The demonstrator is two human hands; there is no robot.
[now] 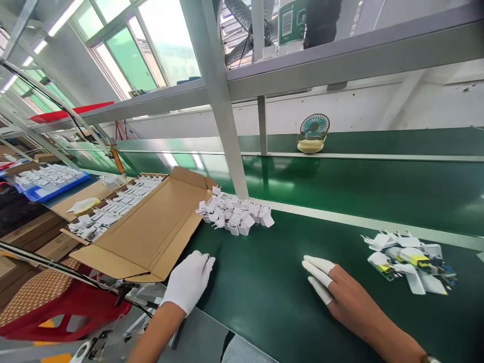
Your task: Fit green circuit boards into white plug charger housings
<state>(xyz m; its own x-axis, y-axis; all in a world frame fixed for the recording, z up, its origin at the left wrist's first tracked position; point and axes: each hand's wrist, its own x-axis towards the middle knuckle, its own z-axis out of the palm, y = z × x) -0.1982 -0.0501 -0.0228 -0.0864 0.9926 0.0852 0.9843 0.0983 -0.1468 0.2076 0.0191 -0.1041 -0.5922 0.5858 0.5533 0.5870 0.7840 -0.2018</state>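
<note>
My left hand (189, 283), in a white glove, rests palm down on the near edge of the green bench top (264, 292), holding nothing. My right hand (340, 297) lies flat further right, bare except for white finger cots on three fingertips, also holding nothing. Beyond my left hand sits a pile of white plastic charger housings (234, 214). To the right of my right hand lies a small heap of white housings and circuit boards with yellow parts (408, 259).
An open cardboard box (151, 237) with rows of white housings stands left of the pile. A blue tray (49, 184) of white parts sits far left. A small teal desk fan (313, 132) stands on the upper green belt. A grey metal post (223, 116) rises behind the pile.
</note>
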